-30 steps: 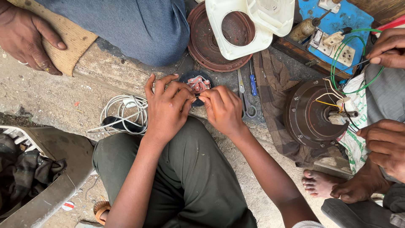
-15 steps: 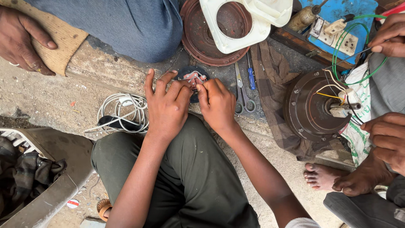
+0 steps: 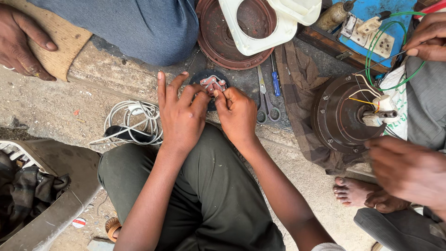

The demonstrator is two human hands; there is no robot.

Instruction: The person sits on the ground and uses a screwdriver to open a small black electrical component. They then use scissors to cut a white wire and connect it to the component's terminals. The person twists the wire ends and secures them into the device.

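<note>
- Compared with a second ago, our hands sit closer on the small round black part (image 3: 211, 86); the left hand (image 3: 181, 116) has slid its fingertips up onto the pinkish metal piece at its centre, and the right hand (image 3: 238, 114) now pinches that piece from the other side.
- We judge the work has gone from steadying the part to fine fingertip handling of the centre piece.
- Left hand: fingers spread, only the tips pressing. Right hand: curled, thumb and forefinger closed on the metal piece.
- The part lies on the ground just beyond our knees, below the rusty round housing (image 3: 223, 44).
- Scissors (image 3: 265, 102) and a blue screwdriver (image 3: 275, 81) lie just right of our right hand.
- A coil of white cable (image 3: 134, 118) lies to the left, near our left wrist.
- The dark motor (image 3: 344, 116) with another person's hand (image 3: 409, 169) by it is well apart.
</note>
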